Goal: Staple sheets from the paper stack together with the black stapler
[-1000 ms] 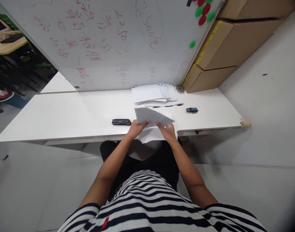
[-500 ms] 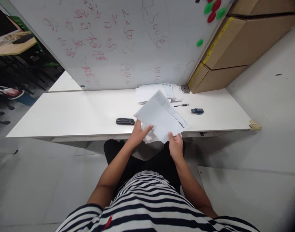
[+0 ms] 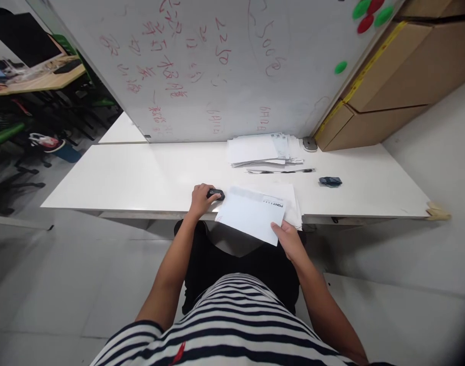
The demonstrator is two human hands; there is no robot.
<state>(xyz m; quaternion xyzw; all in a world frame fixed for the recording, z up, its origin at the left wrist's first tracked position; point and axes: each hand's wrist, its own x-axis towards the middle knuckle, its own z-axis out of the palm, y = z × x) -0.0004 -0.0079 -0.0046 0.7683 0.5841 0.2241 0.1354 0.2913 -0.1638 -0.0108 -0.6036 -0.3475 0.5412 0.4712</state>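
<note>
My left hand [image 3: 201,200] is closed around a black stapler [image 3: 216,193] at the front of the white table, with its fingers wrapped over the back end. Pinched at its lower right corner, a white printed sheet of paper [image 3: 251,216] is in my right hand [image 3: 289,240], thumb on top. The sheet lies tilted over the table's front edge, its left end close to the stapler's nose. Whether it is one sheet or more I cannot tell. Partly under it, other white papers [image 3: 293,201] rest on the table edge.
Behind lies a stack of papers [image 3: 251,150] against the whiteboard [image 3: 232,86], with a grey computer mouse [image 3: 310,144] beside it. A pen [image 3: 307,171] and a small dark blue object [image 3: 330,181] lie on the table [image 3: 141,178]. Cardboard boxes [image 3: 388,76] stand at the right.
My left hand has let go of the paper and moved left onto the stapler, gripping it. My right hand has lowered the sheet and turned it flatter. The camera view has shifted left.
</note>
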